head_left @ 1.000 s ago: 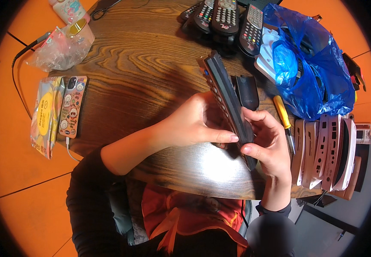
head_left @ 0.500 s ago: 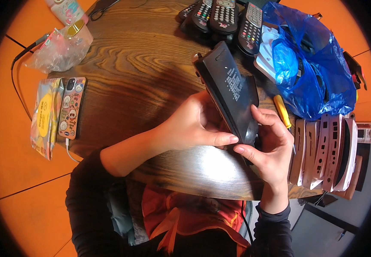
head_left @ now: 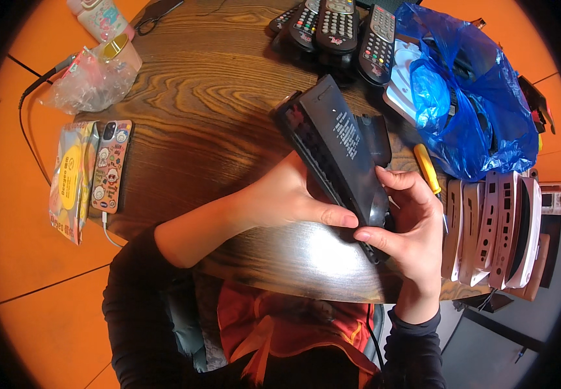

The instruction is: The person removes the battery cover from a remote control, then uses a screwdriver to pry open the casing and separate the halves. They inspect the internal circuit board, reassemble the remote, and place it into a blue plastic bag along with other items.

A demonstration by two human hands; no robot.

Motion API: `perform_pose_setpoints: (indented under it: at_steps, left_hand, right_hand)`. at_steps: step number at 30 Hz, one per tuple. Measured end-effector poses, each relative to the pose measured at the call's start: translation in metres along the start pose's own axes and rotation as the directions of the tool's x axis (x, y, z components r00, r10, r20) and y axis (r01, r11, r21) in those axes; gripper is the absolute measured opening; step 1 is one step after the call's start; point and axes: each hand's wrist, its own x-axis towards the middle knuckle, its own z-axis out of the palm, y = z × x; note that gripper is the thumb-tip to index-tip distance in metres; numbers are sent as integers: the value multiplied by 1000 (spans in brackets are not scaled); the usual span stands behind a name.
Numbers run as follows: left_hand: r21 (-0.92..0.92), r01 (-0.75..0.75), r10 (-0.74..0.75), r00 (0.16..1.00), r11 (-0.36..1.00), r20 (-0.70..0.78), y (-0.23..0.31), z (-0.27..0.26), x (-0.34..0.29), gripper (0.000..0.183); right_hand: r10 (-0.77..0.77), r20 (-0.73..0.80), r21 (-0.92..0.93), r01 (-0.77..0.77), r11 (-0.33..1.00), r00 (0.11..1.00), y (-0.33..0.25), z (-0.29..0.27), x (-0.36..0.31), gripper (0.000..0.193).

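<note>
Both hands hold a black remote control [head_left: 337, 139] above the table, its printed back toward me and its top end tilted away to the left. Along its left long side the front and back halves of the casing stand apart, with a dark gap between them. A curved black piece [head_left: 376, 139] juts out at its right side; whether it is attached I cannot tell. My left hand [head_left: 306, 198] grips the left side, thumb on the lower edge and fingers hidden behind. My right hand [head_left: 407, 217] pinches the lower right end, its thumb tip close to the left thumb.
Several black remotes [head_left: 339, 29] lie at the far edge. On the right are a blue plastic bag [head_left: 481, 97], a yellow-handled screwdriver [head_left: 427, 168] and a row of white boxes with ports [head_left: 481, 233]. At left lie a phone [head_left: 110, 165] with a cable and a packet [head_left: 73, 181].
The remote has turned slightly and its top has come down to the left. The gap along its left side shows wider. Both hands keep their hold.
</note>
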Motion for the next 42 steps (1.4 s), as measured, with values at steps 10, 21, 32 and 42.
perform_pose_setpoints:
  at_steps: [10,21,32,42]
  left_hand:
    - [-320,144,-118,988,936,97,8,-2,1,46]
    - [-474,116,-233,952,873,-196,15,-14,4,43]
    - [-534,154,-317,921,831,-228,17,-27,1,21]
    - [-302,226,-308,914,926,-262,24,-14,-1,24]
  right_hand:
    - [194,173,579,-259,773,966,9,-17,7,49]
    - [164,399,883,-426,196,902,21,-10,7,59]
    - [256,200,570,-325,755,946,17,0,5,37]
    - [320,113,316,-339,886,941,12,13,2,23]
